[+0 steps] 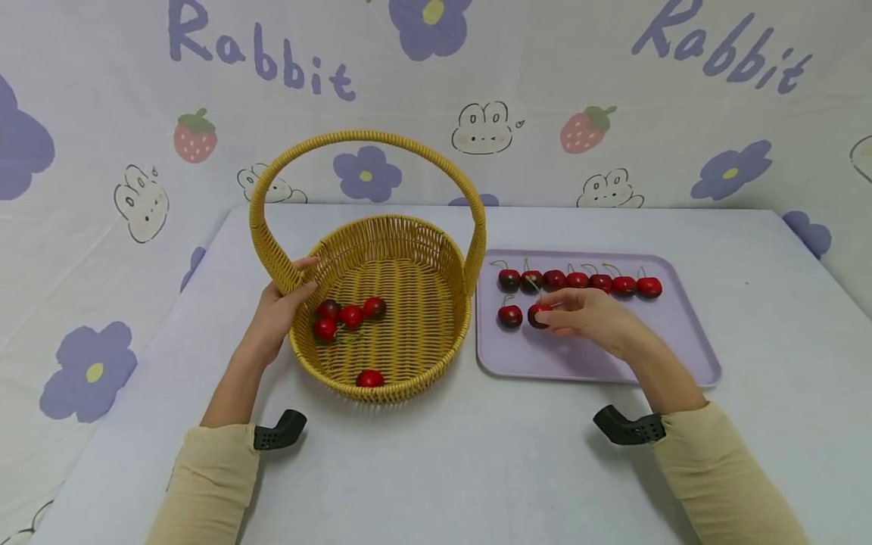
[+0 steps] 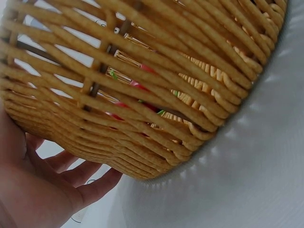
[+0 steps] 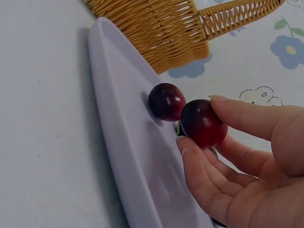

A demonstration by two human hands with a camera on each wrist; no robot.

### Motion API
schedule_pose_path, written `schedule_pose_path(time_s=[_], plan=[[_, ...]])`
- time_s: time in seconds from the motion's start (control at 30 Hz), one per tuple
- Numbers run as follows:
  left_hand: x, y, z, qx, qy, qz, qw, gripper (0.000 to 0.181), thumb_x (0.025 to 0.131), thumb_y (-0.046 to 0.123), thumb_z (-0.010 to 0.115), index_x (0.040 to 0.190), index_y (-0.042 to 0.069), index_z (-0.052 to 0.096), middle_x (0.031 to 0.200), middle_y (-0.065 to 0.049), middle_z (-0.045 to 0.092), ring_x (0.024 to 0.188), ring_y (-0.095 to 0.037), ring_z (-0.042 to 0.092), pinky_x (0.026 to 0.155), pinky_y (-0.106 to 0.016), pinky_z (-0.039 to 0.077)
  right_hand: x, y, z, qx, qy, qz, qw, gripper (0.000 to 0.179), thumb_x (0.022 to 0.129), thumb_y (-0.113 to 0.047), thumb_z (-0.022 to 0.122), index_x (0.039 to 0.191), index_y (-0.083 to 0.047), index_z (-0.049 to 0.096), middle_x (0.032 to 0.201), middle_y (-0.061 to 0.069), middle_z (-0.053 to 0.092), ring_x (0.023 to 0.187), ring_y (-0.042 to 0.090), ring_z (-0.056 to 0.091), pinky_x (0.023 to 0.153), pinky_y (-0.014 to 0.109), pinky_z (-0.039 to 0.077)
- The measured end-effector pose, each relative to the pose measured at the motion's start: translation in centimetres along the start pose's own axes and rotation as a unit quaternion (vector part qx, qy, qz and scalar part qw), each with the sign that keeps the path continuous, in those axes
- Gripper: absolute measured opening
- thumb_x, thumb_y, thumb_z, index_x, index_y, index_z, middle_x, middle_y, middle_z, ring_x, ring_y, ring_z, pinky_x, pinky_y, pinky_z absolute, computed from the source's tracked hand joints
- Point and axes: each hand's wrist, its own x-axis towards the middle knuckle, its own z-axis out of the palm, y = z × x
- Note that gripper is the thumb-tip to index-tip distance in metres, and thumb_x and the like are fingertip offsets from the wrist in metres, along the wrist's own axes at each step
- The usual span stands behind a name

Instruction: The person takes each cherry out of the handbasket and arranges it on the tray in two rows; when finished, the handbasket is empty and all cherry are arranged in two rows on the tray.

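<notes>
"Since every place is to be given by the basket (image 1: 415, 325), what is seen at its left side?"

"There, by the foot of the handle (image 1: 368, 137), the rim is gripped by the left hand (image 1: 272, 314)."

"And to the right of the basket?"

"A dark red cherry (image 3: 204, 122) is pinched between the thumb and fingertips of the right hand (image 1: 593, 314), so that grip is narrow. It is held at the tray (image 1: 524, 354), which is set just to the right of the basket. Whether the tray is touched by its underside cannot be told."

"What else is borne there?"

"A row of seven cherries (image 1: 577, 280) is laid out, leading away from the basket. Between the pinched fruit and the basket, a lone cherry (image 1: 509, 316) is seen."

"And inside the basket?"

"Five loose cherries (image 1: 351, 316) are contained: four are grouped toward its left side, and one is set against its front wall, partly hidden by the rim."
</notes>
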Motion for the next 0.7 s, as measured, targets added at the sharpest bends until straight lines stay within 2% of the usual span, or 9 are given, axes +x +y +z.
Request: schedule_pose_path(time_s=[0.27, 0.7], plan=[[-0.08, -0.07, 0.00, 0.002, 0.001, 0.003, 1.0000, 0.045, 0.102, 0.016, 0.045, 0.146, 0.009, 0.037, 0.150, -0.013, 0.030, 0.134, -0.029, 0.031, 0.108, -0.048, 0.021, 0.44, 0.46, 0.53, -0.018, 0.020, 0.019, 0.9995, 0.053, 0.087, -0.026, 0.071, 0.127, 0.005, 0.054, 0.110, 0.011, 0.062, 0.086, 0.016, 0.063, 0.077, 0.025, 0.050], [-0.10, -0.13, -0.01, -0.001, 0.002, 0.006, 1.0000, 0.045, 0.101, 0.016, 0.045, 0.145, 0.008, 0.037, 0.150, -0.013, 0.030, 0.134, -0.027, 0.030, 0.109, -0.047, 0.020, 0.56, 0.39, 1.04, -0.093, 0.056, 0.021, 0.9939, 0.049, 0.087, -0.033, 0.071, 0.121, 0.001, 0.061, 0.101, 0.010, 0.067, 0.079, 0.016, 0.062, 0.072, 0.028, 0.049]])
